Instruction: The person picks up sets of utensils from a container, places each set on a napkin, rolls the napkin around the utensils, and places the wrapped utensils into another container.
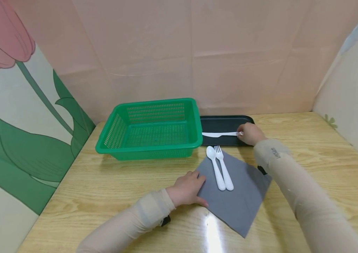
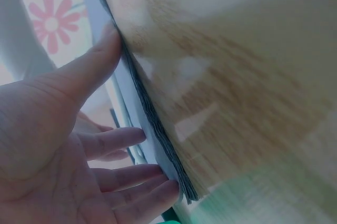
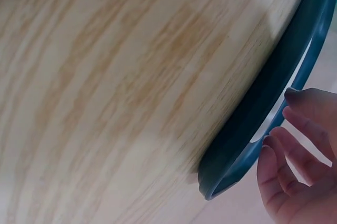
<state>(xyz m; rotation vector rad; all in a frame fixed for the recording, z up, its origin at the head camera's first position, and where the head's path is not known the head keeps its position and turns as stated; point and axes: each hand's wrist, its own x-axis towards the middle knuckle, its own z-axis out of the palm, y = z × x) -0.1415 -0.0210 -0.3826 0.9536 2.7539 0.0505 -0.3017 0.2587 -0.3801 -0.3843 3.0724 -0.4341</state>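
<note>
A white plastic knife [image 1: 218,134] lies lengthwise over the black tray [image 1: 220,123], its blade toward the left. My right hand [image 1: 250,133] pinches the end of its handle. The right wrist view shows my curled fingers [image 3: 281,153] over the tray's rim [image 3: 253,113]. Below the tray, a folded grey napkin [image 1: 245,186] rests slantwise on the table. A white spoon [image 1: 216,167] and a white fork [image 1: 224,168] lie side by side on it. My left hand [image 1: 187,189] rests at the napkin's left edge, thumb and fingers spread along its layered side [image 2: 150,113].
An openwork green basket [image 1: 153,151] stands left of the tray, its right rim close to the tray's left end. The wooden table [image 1: 103,196] meets a pink-covered wall [image 1: 153,52] behind and decorated side panels left and right.
</note>
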